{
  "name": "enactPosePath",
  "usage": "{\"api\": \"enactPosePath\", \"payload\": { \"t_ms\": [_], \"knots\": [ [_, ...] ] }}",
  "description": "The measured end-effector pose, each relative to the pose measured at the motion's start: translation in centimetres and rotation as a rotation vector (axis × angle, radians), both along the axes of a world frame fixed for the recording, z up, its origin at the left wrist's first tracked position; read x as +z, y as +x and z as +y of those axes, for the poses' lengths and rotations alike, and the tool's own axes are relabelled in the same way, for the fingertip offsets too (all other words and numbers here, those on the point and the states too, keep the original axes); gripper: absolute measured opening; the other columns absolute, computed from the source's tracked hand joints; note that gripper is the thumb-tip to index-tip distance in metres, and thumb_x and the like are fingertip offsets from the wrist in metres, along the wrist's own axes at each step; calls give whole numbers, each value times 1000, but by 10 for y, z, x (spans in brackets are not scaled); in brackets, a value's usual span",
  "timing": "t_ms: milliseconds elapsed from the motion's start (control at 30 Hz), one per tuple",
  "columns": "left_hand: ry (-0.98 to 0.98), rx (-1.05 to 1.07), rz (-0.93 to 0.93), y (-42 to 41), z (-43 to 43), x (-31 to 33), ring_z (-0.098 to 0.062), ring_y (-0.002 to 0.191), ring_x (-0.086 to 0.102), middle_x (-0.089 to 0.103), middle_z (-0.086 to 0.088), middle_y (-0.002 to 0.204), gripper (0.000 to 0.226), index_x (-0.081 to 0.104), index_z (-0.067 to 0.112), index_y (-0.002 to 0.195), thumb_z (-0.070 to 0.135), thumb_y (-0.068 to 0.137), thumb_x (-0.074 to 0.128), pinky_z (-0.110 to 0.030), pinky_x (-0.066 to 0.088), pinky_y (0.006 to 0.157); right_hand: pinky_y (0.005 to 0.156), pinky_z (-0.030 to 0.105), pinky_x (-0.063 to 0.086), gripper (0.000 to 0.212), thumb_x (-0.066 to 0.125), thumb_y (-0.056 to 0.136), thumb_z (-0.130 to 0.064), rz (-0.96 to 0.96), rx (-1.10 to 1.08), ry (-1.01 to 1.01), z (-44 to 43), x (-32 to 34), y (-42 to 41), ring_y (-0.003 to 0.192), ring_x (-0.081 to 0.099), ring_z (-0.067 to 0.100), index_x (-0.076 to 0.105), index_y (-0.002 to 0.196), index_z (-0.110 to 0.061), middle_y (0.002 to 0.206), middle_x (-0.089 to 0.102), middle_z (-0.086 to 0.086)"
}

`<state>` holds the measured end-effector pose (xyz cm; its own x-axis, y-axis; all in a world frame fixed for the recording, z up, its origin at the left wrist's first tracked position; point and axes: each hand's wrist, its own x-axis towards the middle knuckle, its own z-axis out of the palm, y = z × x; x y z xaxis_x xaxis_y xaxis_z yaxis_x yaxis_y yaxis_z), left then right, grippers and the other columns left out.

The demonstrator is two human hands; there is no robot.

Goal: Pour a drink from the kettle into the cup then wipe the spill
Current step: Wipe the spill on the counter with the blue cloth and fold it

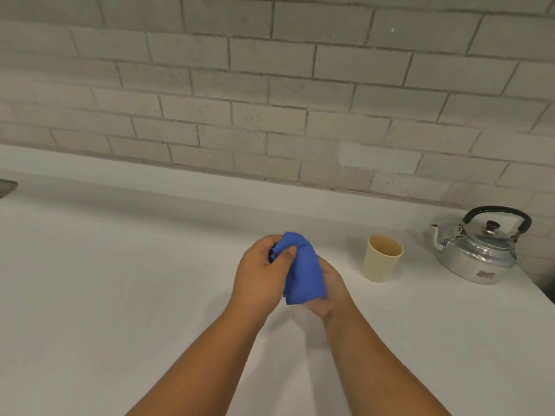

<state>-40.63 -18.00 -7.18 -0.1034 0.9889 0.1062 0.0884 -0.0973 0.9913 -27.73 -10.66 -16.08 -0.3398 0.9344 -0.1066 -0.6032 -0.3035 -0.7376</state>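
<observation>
A blue cloth (pixel 303 271) is bunched between both hands above the middle of the white counter (pixel 120 295). My left hand (pixel 261 274) grips its upper left part, thumb pressed on the fabric. My right hand (pixel 330 292) cups it from below and from the right, partly hidden by the cloth. A cream cup (pixel 382 258) stands upright just right of my hands. Farther right a shiny metal kettle (pixel 477 253) with a black handle sits near the counter's right end, spout pointing left toward the cup. I cannot make out any spill on the counter.
A grey brick wall (pixel 270 85) rises behind a low white ledge at the counter's back. The counter's right edge (pixel 540 292) drops off just past the kettle. A dark metal object (pixel 7 187) shows at the far left edge.
</observation>
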Motion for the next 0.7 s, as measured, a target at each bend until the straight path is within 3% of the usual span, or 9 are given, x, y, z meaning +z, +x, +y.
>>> {"api": "enactPosePath", "payload": {
  "t_ms": [67,167,267,400,533,700],
  "knots": [
    [-88,81,-142,-24,-14,-12,-18,73,68,72,-2,82,16,66,20,87,16,90,51,-34,56,64,82,40,53,26,58,89,-23,-250,22,12,17,11,-6,95,66,27,63,111,-11,110,66,12],
    [-228,217,-246,-52,-40,-48,-23,56,63,68,-11,68,16,61,8,87,17,92,48,-34,53,51,79,30,53,13,65,85,-24,-697,82,201,40,27,-29,90,65,18,68,97,-29,101,67,-1],
    [-366,314,-313,-63,-58,-85,-32,69,66,67,-19,83,16,59,4,88,17,92,50,-44,59,65,77,16,43,15,65,84,-26,-1085,229,493,58,32,-64,99,56,8,66,95,-36,105,61,-14],
    [-444,370,-342,-69,-62,-111,-32,70,67,64,-24,88,12,54,1,90,13,90,52,-32,57,52,84,18,37,22,63,85,-23,-1247,329,665,67,12,-99,104,52,6,65,105,-28,113,60,-11],
    [-500,384,-289,-73,-56,-122,-27,64,67,63,-22,88,10,49,2,94,11,90,52,-27,54,45,89,23,38,22,61,85,-24,-1311,297,697,65,-15,-108,109,54,13,64,107,-27,119,63,-5],
    [-526,267,73,-81,-47,-123,-22,47,62,65,-17,83,15,35,17,88,22,90,49,-32,56,45,91,29,39,28,49,92,-28,-1566,241,849,61,-40,-110,110,51,21,59,118,-26,118,60,0]
  ]
}}
